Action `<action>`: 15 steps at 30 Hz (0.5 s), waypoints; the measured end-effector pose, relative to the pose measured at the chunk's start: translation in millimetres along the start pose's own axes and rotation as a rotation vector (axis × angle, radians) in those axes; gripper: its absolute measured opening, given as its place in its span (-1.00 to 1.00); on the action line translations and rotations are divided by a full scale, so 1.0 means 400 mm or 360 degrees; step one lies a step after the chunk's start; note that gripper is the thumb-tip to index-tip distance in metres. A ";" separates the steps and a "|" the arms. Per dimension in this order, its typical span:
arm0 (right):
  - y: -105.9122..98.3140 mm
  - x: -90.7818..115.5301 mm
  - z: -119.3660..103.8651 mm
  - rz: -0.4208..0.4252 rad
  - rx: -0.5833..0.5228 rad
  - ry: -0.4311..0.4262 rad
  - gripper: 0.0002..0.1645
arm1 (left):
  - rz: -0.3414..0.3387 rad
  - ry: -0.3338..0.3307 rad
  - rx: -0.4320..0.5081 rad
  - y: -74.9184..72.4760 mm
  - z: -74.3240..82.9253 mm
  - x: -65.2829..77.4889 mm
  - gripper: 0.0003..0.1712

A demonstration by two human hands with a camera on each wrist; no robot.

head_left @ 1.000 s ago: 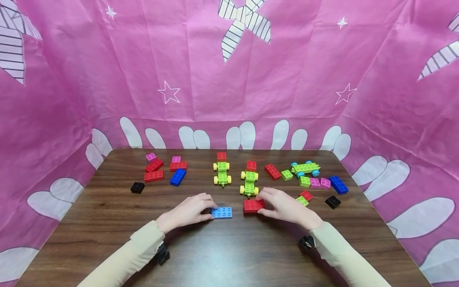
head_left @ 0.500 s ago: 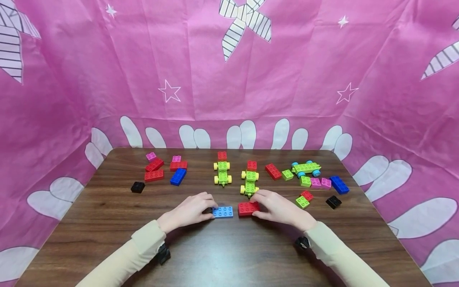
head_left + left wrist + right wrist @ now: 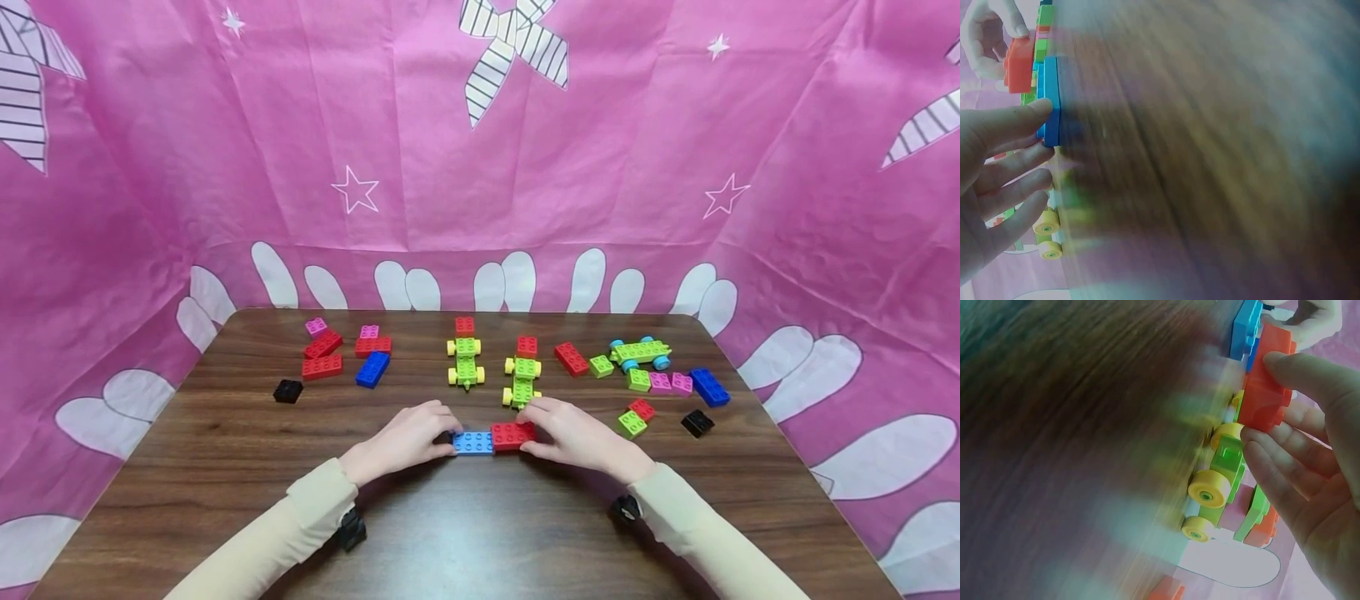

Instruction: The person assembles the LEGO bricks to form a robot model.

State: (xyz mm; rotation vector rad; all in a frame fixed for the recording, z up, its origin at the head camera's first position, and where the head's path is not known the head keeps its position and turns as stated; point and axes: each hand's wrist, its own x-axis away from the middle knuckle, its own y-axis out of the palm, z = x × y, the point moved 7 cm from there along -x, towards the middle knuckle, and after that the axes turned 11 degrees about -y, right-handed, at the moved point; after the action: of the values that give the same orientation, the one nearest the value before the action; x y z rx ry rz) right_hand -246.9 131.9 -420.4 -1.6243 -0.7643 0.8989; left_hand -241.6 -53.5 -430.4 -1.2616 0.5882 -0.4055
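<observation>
Hands (image 3: 405, 437) (image 3: 576, 435) on blue brick (image 3: 474, 442), red brick (image 3: 510, 436); green car (image 3: 522, 391) close beyond.

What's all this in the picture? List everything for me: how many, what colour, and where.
Light blue brick: 1, light blue, near centre
Held red brick: 1, red, near centre
Yellow-wheeled bases: 2, lime, beyond the hands
Blue-wheeled base: 1, lime, far right
Small red bricks: 3, red, two by the yellow wheels, one right
Long red bricks: 4, red, three left, one right
Lime bricks: 3, lime, right
Pink bricks: 4, pink, two left, two right
Dark blue bricks: 2, dark blue, one each side
Black bricks: 2, black, one each side
Table: 1, brown, underneath
Backdrop: 1, pink and white, behind
Sleeves: 2, cream, forearms
Wrist gear: 2, black, wrists
Left hand: 1, bare, gripping the light blue brick
Right hand: 1, bare, gripping the held red brick
</observation>
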 end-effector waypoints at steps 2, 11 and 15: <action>0.002 -0.004 -0.001 0.0002 -0.0001 -0.0004 -0.60 | 0.0006 -0.0009 0.0009 0.001 0.001 -0.002 -0.70; 0.007 -0.015 -0.008 0.0041 0.0008 -0.0038 -0.63 | 0.0005 -0.0029 -0.0007 0.005 0.005 -0.009 -0.71; 0.010 -0.017 -0.008 0.0053 0.0018 -0.0048 -0.64 | -0.0011 -0.0017 -0.0001 0.005 0.010 -0.014 -0.70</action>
State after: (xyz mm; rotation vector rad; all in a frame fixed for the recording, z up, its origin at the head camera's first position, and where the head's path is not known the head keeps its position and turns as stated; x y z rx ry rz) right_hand -247.5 123.7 -422.9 -1.6207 -0.7541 0.9519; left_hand -243.4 -46.6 -430.6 -1.2662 0.5754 -0.4043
